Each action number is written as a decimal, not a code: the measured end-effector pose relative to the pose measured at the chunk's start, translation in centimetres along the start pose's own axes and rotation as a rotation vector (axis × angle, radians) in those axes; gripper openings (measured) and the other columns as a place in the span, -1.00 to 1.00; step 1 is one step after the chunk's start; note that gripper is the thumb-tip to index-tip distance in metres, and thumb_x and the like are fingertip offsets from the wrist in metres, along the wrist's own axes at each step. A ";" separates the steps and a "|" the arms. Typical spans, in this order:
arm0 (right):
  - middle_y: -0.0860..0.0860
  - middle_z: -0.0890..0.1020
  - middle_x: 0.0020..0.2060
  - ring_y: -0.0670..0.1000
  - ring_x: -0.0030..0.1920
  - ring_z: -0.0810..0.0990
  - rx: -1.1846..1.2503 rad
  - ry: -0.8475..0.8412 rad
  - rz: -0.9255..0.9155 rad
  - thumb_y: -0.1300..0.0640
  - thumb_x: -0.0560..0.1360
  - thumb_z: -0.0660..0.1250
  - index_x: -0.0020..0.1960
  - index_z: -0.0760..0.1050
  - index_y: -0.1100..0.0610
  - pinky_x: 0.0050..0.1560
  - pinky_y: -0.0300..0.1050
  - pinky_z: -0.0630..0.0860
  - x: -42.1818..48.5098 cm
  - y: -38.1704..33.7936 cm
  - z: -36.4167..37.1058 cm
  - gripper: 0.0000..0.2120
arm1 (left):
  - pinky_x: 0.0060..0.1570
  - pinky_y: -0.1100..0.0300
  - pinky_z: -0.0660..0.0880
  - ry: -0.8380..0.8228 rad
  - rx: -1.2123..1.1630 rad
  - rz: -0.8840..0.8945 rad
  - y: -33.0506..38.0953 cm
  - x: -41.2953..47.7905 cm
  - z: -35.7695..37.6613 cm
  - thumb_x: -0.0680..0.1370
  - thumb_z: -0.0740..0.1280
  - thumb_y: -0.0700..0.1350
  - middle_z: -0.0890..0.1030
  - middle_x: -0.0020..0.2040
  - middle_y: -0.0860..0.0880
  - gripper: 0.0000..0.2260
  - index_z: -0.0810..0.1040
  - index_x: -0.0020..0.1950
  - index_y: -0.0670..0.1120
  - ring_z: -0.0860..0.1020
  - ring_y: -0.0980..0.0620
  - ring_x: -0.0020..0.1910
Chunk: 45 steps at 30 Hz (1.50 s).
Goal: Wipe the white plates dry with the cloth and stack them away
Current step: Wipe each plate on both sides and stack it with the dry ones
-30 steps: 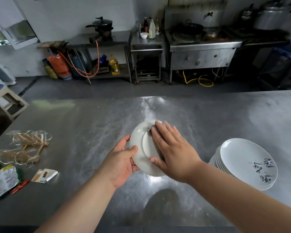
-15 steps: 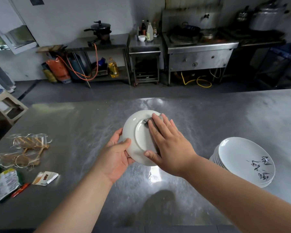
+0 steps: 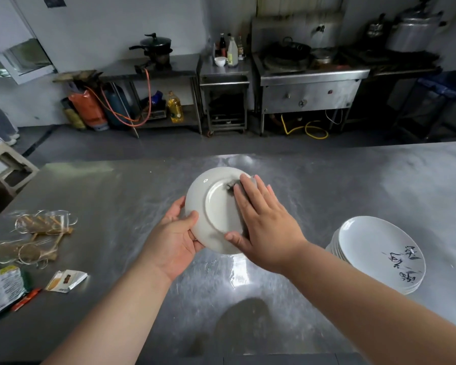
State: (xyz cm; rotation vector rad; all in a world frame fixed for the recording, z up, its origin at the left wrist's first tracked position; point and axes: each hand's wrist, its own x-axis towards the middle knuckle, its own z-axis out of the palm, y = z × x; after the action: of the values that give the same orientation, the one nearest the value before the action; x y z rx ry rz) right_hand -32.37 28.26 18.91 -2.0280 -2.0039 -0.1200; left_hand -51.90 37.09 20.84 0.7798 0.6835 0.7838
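A white plate (image 3: 213, 206) is held tilted above the steel table (image 3: 327, 185), its underside facing me. My left hand (image 3: 175, 239) grips its lower left rim, thumb on the underside. My right hand (image 3: 266, 225) lies flat with straight fingers on the plate's right half and presses a dark grey cloth (image 3: 232, 184) against it; only a small bit of cloth shows past the fingertips. A stack of several white plates (image 3: 379, 251) with dark writing on the top one stands on the table to the right.
Clear plastic packets of wooden sticks (image 3: 34, 233), a green snack bag (image 3: 3, 291), a small torn sachet (image 3: 66, 280) and an orange pen (image 3: 25, 299) lie at the table's left. Behind the table are a stove (image 3: 308, 83), shelves and a gas cylinder (image 3: 90, 109).
The plate has been lifted and turned, its underside now more squarely toward me. My right hand with the cloth has slid toward the plate's right edge.
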 end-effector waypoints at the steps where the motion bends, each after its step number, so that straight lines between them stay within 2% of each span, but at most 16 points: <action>1: 0.11 -0.05 0.70 0.22 0.68 -0.10 0.026 0.023 0.013 -0.48 0.61 -0.05 0.69 0.05 0.21 0.66 0.16 -0.07 -0.9 -0.6 0.4 -0.06 | -0.10 0.00 0.69 0.020 -0.019 0.014 0.1 0.3 0.0 0.55 0.29 -0.26 0.70 0.21 -0.10 -0.56 0.49 0.42 0.00 0.72 -0.06 0.02; 3: 0.13 0.00 0.69 0.23 0.68 -0.01 0.088 0.036 0.025 -0.48 0.62 -0.04 0.68 0.09 0.22 0.64 0.16 0.05 -3.6 -1.8 1.6 -0.07 | -0.02 -0.03 0.67 0.056 -0.053 0.028 0.3 0.6 -0.1 0.63 0.23 -0.29 0.72 0.19 -0.05 -0.61 0.49 0.41 0.01 0.73 -0.02 0.01; 6: 0.10 -0.05 0.70 0.17 0.68 -0.04 0.131 0.022 0.031 -0.49 0.62 -0.04 0.70 0.03 0.20 0.63 0.12 0.06 -5.3 -1.8 2.7 -0.07 | 0.07 -0.07 0.65 0.081 -0.063 0.000 -0.2 0.6 -0.4 0.67 0.19 -0.30 0.69 0.27 -0.08 -0.60 0.46 0.46 0.01 0.72 -0.03 0.04; 9: 0.10 -0.06 0.70 0.19 0.69 -0.09 0.149 0.042 0.064 -0.50 0.60 -0.11 0.69 0.07 0.20 0.65 0.13 0.03 -2.3 -0.5 1.4 -0.05 | -0.07 -0.03 0.71 0.039 -0.041 -0.027 -0.7 0.1 -0.2 0.66 0.21 -0.31 0.67 0.27 -0.13 -0.61 0.49 0.43 0.01 0.72 -0.07 0.02; 11: 0.05 -0.09 0.70 0.16 0.69 -0.15 0.171 0.026 0.094 -0.52 0.58 -0.16 0.69 0.06 0.19 0.66 0.10 0.02 -0.4 0.0 0.3 -0.03 | 0.00 -0.07 0.69 0.002 -0.032 -0.023 -0.6 0.0 0.2 0.63 0.23 -0.30 0.67 0.27 -0.15 -0.60 0.49 0.43 0.00 0.71 -0.09 0.04; 15: 0.10 0.06 0.69 0.21 0.69 -0.06 0.204 0.131 -0.009 -0.40 0.65 0.05 0.66 0.16 0.26 0.61 0.24 0.19 -2.8 -0.9 1.3 -0.14 | -0.12 0.02 0.69 0.005 -0.029 -0.018 -0.2 0.3 0.3 0.53 0.31 -0.24 0.69 0.22 -0.12 -0.51 0.46 0.47 -0.02 0.72 -0.06 0.00; 17: 0.10 0.05 0.69 0.19 0.69 -0.06 0.211 0.131 -0.055 -0.39 0.66 0.07 0.66 0.17 0.25 0.59 0.25 0.23 -4.6 -1.0 2.4 -0.15 | -0.15 0.02 0.68 -0.009 0.010 -0.042 -0.3 0.1 0.1 0.52 0.32 -0.24 0.70 0.19 -0.11 -0.49 0.45 0.47 -0.03 0.72 -0.06 -0.02; 20: 0.11 0.01 0.70 0.16 0.69 -0.07 0.245 0.139 0.001 -0.38 0.65 0.07 0.68 0.11 0.23 0.61 0.21 0.19 -3.4 0.5 1.9 -0.15 | -0.22 0.02 0.66 -0.051 0.164 -0.071 -0.6 -0.3 -0.1 0.54 0.36 -0.27 0.71 0.07 -0.12 -0.51 0.44 0.47 -0.04 0.71 -0.07 -0.11; 22: 0.11 0.01 0.70 0.12 0.69 -0.06 0.300 0.145 0.028 -0.37 0.64 0.09 0.68 0.08 0.21 0.63 0.16 0.15 -1.1 1.2 0.3 -0.15 | -0.18 0.01 0.64 -0.105 0.251 -0.076 -0.5 -0.5 0.2 0.50 0.43 -0.27 0.71 0.06 -0.16 -0.49 0.46 0.43 -0.04 0.70 -0.10 -0.10; 24: 0.15 0.17 0.66 0.17 0.68 0.05 0.255 0.201 -0.123 -0.33 0.64 0.12 0.65 0.21 0.24 0.62 0.17 0.18 1.0 0.8 -1.0 -0.19 | -0.17 0.03 0.62 -0.154 0.298 -0.076 -0.4 -0.6 0.9 0.51 0.44 -0.25 0.71 0.04 -0.15 -0.53 0.48 0.40 -0.04 0.69 -0.08 -0.10; 26: 0.16 0.36 0.57 0.21 0.63 0.22 0.165 0.246 -0.308 -0.30 0.64 0.14 0.58 0.36 0.23 0.58 0.17 0.25 2.2 -0.2 -1.7 -0.26 | -0.27 0.11 0.61 -0.171 0.298 -0.073 -0.4 -0.7 1.6 0.52 0.46 -0.27 0.72 -0.08 -0.10 -0.56 0.48 0.37 -0.04 0.69 0.00 -0.19; 28: 0.15 0.44 0.50 0.23 0.56 0.32 0.129 0.292 -0.347 -0.28 0.65 0.11 0.55 0.41 0.21 0.55 0.16 0.29 2.6 -0.4 -2.1 -0.31 | -0.30 0.13 0.62 -0.172 0.269 -0.062 -0.2 -0.6 1.8 0.52 0.43 -0.27 0.72 -0.09 -0.08 -0.56 0.48 0.37 -0.05 0.69 0.02 -0.21; 31: 0.20 0.43 0.48 0.25 0.49 0.38 0.187 0.366 -0.169 -0.27 0.69 0.04 0.55 0.38 0.27 0.50 0.19 0.33 2.0 1.0 -1.6 -0.29 | -0.22 0.04 0.64 -0.176 0.262 -0.046 0.2 -0.6 1.4 0.49 0.42 -0.24 0.71 0.07 -0.21 -0.53 0.50 0.40 -0.07 0.71 -0.10 -0.10; 34: 0.19 0.40 0.49 0.21 0.48 0.37 0.221 0.358 -0.039 -0.30 0.69 0.02 0.56 0.34 0.29 0.48 0.15 0.35 1.0 1.3 -1.0 -0.26 | -0.22 0.02 0.63 -0.161 0.301 -0.055 0.0 -0.6 1.0 0.47 0.39 -0.18 0.70 0.10 -0.24 -0.49 0.49 0.43 -0.07 0.71 -0.13 -0.08; 40: 0.19 0.44 0.46 0.23 0.48 0.39 0.159 0.340 -0.245 -0.27 0.64 0.11 0.53 0.39 0.27 0.54 0.10 0.29 2.8 0.6 -3.8 -0.28 | -0.22 0.02 0.64 -0.206 0.275 -0.016 0.7 -0.7 1.4 0.48 0.37 -0.21 0.71 0.07 -0.21 -0.53 0.52 0.40 -0.06 0.71 -0.11 -0.10; 45: 0.04 0.23 0.60 0.03 0.61 0.21 0.421 0.298 0.116 -0.30 0.67 0.05 0.66 0.17 0.18 0.59 -0.04 0.21 -0.4 2.3 -1.7 -0.26 | -0.27 0.07 0.66 -0.129 0.123 0.018 1.2 -0.7 0.9 0.50 0.40 -0.30 0.71 0.05 -0.10 -0.53 0.52 0.39 -0.03 0.71 -0.03 -0.15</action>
State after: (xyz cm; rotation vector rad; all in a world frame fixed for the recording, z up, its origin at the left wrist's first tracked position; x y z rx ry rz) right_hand -29.85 27.49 20.16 -1.7354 -1.5711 0.0226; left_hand -52.02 36.78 22.40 0.9407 0.6139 0.7057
